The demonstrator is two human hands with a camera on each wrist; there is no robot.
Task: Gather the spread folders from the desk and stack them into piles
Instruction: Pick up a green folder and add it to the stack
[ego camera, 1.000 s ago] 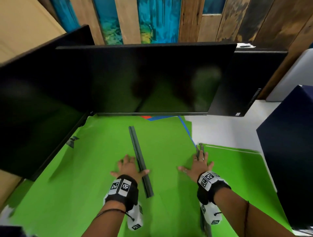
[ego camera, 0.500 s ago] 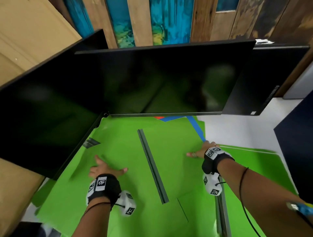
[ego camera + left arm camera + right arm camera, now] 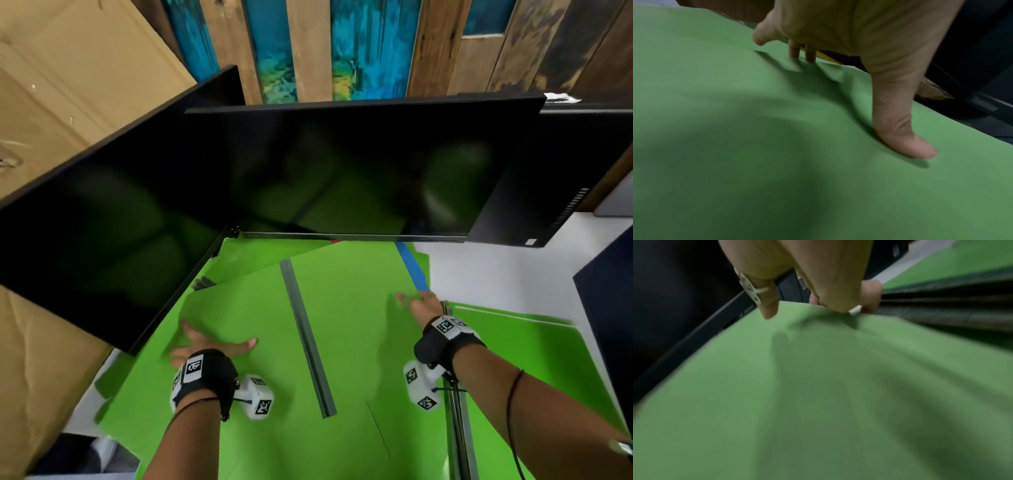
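A large green folder (image 3: 346,318) with a grey spine strip (image 3: 306,337) lies open in the middle of the desk. My left hand (image 3: 205,342) lies flat on its left half, fingers spread, thumb (image 3: 906,142) and fingertips pressing the sheet. My right hand (image 3: 418,303) is at the folder's right edge; the ringed thumb (image 3: 766,305) lies on top and the fingers curl over the edge (image 3: 869,295). A second green folder (image 3: 534,359) with its own grey spine (image 3: 459,431) lies to the right. A blue folder (image 3: 411,267) and another green one (image 3: 253,260) stick out from underneath.
Three dark monitors hang over the back of the desk: left (image 3: 102,222), centre (image 3: 342,164) and right (image 3: 565,164). Bare white desk (image 3: 496,270) shows at the back right. A dark blue block (image 3: 609,308) stands at the right, cardboard (image 3: 51,102) at the left.
My hands have moved apart: the left slid from the spine to the folder's left half, the right went to its right edge. The folder has turned slightly on the desk.
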